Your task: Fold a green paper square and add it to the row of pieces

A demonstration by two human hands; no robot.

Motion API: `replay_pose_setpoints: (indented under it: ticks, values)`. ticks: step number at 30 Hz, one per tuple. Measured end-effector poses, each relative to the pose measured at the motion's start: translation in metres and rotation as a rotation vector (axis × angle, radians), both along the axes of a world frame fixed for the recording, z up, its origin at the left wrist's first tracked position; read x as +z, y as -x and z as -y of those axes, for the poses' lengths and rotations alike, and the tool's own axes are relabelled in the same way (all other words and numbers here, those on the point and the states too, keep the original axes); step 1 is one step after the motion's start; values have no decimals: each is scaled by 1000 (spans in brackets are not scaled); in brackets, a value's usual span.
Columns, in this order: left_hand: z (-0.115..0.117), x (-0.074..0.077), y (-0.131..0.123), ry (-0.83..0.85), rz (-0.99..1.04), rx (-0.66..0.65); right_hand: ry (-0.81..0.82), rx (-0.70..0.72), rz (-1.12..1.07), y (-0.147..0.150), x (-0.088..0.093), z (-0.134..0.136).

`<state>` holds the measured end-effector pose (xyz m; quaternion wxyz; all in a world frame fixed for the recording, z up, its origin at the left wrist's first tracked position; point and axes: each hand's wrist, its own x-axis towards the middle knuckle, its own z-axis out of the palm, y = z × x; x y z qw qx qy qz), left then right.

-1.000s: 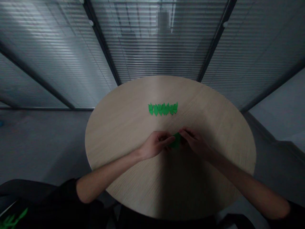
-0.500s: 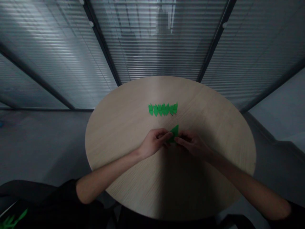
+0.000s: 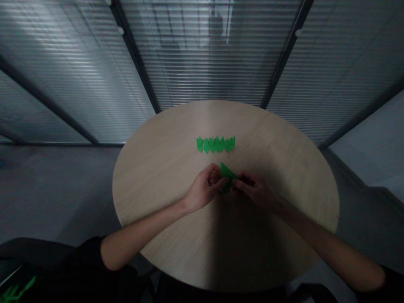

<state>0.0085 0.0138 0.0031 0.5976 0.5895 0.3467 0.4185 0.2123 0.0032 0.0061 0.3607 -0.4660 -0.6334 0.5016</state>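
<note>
Between my two hands is a folded piece of green paper (image 3: pixel 226 171), pointed at its top left. My left hand (image 3: pixel 208 185) pinches it from the left, thumb in front. From the right, the fingertips of my right hand (image 3: pixel 254 187) grip its other corner. The lower part of the paper is partly hidden by my thumbs. Just beyond my hands, several small folded green paper pieces (image 3: pixel 216 144) lie side by side in a row, with pointed tips at top and bottom.
A round wooden table (image 3: pixel 158 168) stands under my hands, darkened by my shadow near its front. Glass panels with blinds (image 3: pixel 208 63) rise behind it. More green pieces (image 3: pixel 19 290) show at the bottom left, near a dark chair (image 3: pixel 28 248).
The green paper has turned between my fingers: its point stood at the upper right and now stands at the upper left. The row of pieces has not moved.
</note>
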Motion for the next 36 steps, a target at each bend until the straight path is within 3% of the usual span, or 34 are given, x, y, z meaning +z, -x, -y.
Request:
replay_pose_setpoints:
  ticks: [3,20,26,36]
  values:
    - [0,1,0,-39,-17,24,-12,7,13,-2,1,-1]
    - [7,13,9,-110,3,-156,-26,-76,-212,-3,-3,-2]
    - [6,12,3,-34,-56,-40,-55,-45,-184,0,-2,1]
    - [5,10,-1,1,-32,3,-61,-20,-121,-2,2,2]
